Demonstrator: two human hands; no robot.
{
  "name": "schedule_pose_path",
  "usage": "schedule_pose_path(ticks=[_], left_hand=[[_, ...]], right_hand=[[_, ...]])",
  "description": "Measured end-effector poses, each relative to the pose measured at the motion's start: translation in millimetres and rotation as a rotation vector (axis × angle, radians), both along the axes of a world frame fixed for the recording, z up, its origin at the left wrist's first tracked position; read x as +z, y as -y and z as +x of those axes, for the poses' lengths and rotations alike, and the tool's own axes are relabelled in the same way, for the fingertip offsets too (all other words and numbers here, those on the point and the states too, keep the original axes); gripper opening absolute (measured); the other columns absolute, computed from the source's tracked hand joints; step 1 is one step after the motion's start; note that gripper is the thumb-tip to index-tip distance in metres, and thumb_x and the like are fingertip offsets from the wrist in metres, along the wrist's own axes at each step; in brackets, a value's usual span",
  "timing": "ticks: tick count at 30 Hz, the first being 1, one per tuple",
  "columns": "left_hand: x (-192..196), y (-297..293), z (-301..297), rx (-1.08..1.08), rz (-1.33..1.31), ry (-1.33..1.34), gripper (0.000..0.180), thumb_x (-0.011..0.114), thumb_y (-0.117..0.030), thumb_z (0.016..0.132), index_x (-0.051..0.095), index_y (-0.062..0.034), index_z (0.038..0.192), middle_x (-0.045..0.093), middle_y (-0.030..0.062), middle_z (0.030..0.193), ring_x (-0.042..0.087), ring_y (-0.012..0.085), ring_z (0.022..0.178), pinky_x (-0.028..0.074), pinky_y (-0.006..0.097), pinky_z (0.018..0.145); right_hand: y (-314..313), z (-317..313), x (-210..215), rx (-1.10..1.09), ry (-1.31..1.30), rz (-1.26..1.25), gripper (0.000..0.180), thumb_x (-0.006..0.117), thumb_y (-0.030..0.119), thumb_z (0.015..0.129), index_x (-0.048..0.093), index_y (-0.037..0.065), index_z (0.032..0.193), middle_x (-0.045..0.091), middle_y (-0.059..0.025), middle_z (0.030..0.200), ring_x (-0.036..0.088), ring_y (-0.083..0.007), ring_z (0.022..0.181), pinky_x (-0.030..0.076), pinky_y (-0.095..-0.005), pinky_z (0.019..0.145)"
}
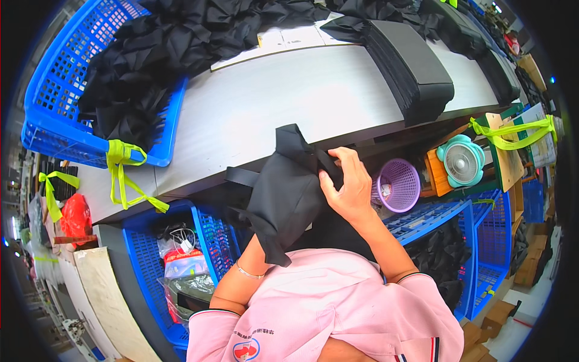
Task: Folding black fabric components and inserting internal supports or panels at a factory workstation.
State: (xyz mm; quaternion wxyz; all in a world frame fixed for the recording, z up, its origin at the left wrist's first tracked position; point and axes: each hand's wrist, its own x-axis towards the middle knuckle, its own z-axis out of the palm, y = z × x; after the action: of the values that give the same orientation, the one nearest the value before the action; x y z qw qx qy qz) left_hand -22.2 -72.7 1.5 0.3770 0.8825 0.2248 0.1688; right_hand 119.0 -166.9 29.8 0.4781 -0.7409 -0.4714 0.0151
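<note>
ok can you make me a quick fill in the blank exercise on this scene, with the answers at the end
1. The right hand touches a fabric piece whose colour is ____.
2. The round basket under the table edge is coloured ____.
3. A bracelet circles the person's ____ wrist.
4. Of left and right, the teal fan is on the basket's ____ side in the picture.

Missing words: black; purple; left; right.
</note>
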Motion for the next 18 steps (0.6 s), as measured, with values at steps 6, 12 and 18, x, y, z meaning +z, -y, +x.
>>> schedule_pose_path(ticks=[6,12,18], left_hand=[[-26.8,17.4,4.4,0.034,-0.17,0.033,0.043,0.051,-0.019,0.1,0.051,0.0012,0.138,0.059,0.0165,0.135,0.058,0.0276,0.121,0.046,0.036,0.105],[-45.6,-7.2,3.4,0.075,-0.332,0.095,0.042,0.049,-0.019,0.101,0.051,0.0014,0.138,0.059,0.0171,0.135,0.058,0.0272,0.122,0.045,0.036,0.106],[-67.6,-46.2,-61.3,0.108,-0.488,0.165,0.042,0.048,-0.019,0.102,0.051,0.0016,0.138,0.059,0.0177,0.135,0.058,0.0269,0.122,0.044,0.036,0.107]], right_hand=[[-7.9,8.3,-14.5,-0.018,0.024,0.018,0.024,0.068,-0.004,0.077,0.068,0.004,0.1,0.066,-0.0106,0.097,0.066,-0.0289,0.083,0.053,-0.0369,0.076],[-5.4,15.0,22.9,0.38,-0.242,0.061,0.021,0.066,-0.008,0.077,0.07,0.003,0.094,0.067,-0.0087,0.1,0.066,-0.0226,0.094,0.053,-0.0355,0.084],[8.9,53.7,22.3,0.907,-0.676,0.126,0.028,0.083,0.004,0.069,0.055,0.001,0.071,0.059,-0.0106,0.115,0.056,-0.0255,0.111,0.034,-0.045,0.111]])
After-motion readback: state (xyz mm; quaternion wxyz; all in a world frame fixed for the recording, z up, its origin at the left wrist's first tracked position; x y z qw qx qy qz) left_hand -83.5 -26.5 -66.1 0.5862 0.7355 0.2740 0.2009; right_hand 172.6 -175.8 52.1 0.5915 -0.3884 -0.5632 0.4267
